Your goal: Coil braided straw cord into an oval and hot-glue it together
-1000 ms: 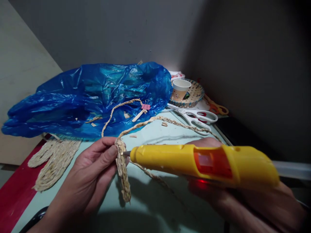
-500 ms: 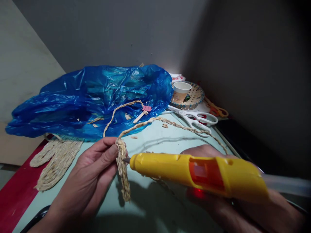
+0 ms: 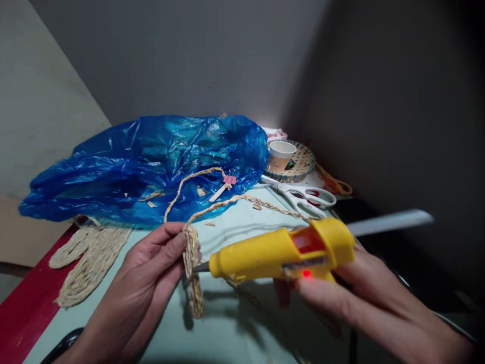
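Observation:
Between the thumb and fingers of my left hand (image 3: 153,273) is a folded piece of braided straw cord (image 3: 192,253), hanging down over the table. From its top, a long braided length runs back and to the right. My right hand (image 3: 352,288) is wrapped round a yellow hot glue gun (image 3: 265,253) with a red light lit on its side. A clear glue stick (image 3: 394,222) sticks out of the gun's back end. The dark nozzle (image 3: 201,267) is at the right side of the cord; whether it touches is hard to tell.
A blue plastic bag (image 3: 159,156) spreads across the back. A pink binder clip (image 3: 229,179) grips a cord end on it. At the back right are a paper cup (image 3: 280,155), woven basket (image 3: 303,164) and white scissors (image 3: 303,194). A coiled straw piece (image 3: 91,258) lies left.
The glue gun has tilted, its back end rising, and its nozzle has moved lower along the cord. My left hand keeps its hold. The whole view has shifted slightly.

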Tool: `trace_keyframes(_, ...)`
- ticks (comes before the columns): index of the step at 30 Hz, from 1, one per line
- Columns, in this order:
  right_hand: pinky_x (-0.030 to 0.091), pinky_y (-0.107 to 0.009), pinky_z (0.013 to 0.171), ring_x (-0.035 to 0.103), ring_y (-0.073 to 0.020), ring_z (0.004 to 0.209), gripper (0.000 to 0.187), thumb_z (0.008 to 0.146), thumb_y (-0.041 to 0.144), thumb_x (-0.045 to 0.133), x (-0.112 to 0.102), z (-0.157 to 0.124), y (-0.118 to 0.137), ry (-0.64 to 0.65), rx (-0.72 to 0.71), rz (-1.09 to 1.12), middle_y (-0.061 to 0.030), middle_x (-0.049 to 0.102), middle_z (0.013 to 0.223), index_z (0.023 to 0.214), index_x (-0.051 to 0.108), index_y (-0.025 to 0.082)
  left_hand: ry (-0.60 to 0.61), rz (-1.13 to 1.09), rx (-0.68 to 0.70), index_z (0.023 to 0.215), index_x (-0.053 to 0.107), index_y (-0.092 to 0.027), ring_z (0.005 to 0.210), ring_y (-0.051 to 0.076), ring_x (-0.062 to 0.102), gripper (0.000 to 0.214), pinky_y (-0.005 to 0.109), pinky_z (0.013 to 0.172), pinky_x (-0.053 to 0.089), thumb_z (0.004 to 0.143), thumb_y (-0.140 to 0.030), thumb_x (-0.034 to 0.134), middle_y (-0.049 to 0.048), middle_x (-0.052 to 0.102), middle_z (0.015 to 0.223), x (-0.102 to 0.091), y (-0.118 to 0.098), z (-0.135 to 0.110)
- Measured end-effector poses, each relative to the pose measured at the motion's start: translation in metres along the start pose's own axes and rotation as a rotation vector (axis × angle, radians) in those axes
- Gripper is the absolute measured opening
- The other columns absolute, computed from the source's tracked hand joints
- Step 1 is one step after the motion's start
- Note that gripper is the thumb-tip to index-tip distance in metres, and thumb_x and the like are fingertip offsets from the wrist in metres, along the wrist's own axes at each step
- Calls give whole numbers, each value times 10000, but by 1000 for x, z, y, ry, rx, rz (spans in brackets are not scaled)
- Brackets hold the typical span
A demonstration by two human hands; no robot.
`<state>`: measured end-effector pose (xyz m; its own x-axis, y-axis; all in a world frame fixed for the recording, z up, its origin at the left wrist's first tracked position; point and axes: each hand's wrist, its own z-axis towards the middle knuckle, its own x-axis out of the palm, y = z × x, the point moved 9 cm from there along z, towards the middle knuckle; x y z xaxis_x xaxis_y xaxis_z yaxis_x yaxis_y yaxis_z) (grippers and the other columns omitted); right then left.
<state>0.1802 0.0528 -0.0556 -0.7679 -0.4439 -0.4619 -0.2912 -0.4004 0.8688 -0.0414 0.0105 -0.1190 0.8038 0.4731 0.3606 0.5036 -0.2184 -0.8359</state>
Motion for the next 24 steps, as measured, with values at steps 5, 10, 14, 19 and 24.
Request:
trace_keyframes(5, 414, -171, 415, 507, -68, 438, 429, 939, 507, 545, -2, 16, -13, 93, 262, 730, -61, 690, 726, 857, 774, 154, -79, 7, 92, 741, 761, -219, 681, 151, 693, 394, 174, 650, 610, 429, -291, 990, -4, 721, 716, -6, -7, 0)
trace_keyframes(10, 412, -105, 378, 475, -48, 430, 263, 904, 390, 627, -20, 30, -38, -137, 351, 1019, -65, 702, 736, 886, 721, 145, -34, 183, 159, 750, 763, -246, 709, 167, 688, 382, 158, 603, 592, 475, -422, 961, -5, 726, 735, -11, -12, 1)
trace_keyframes(14, 324, -88, 306, 331, -36, 373, 324, 892, 437, 622, -7, 33, -52, -45, 457, 1062, -42, 635, 574, 783, 678, 137, -162, 448, 344, 838, 771, -301, 701, 113, 659, 126, 73, 575, 524, 753, -381, 818, -27, 754, 793, -29, -38, 1)
trace_keyframes(19, 310, -111, 277, 370, -36, 303, 496, 897, 531, 559, 14, 27, -47, 133, 504, 1011, -47, 613, 483, 715, 712, 95, -244, 203, 360, 787, 760, -252, 716, 101, 663, 159, 89, 653, 555, 859, -129, 691, -29, 724, 771, -32, -53, 0)
trace_keyframes(24, 351, -133, 305, 487, -62, 302, 617, 922, 598, 468, 49, 13, -50, 296, 543, 875, -48, 624, 478, 668, 705, 89, -200, 56, 333, 751, 752, -204, 741, 92, 654, 174, 93, 682, 561, 871, -101, 678, -13, 688, 805, -25, -54, 5)
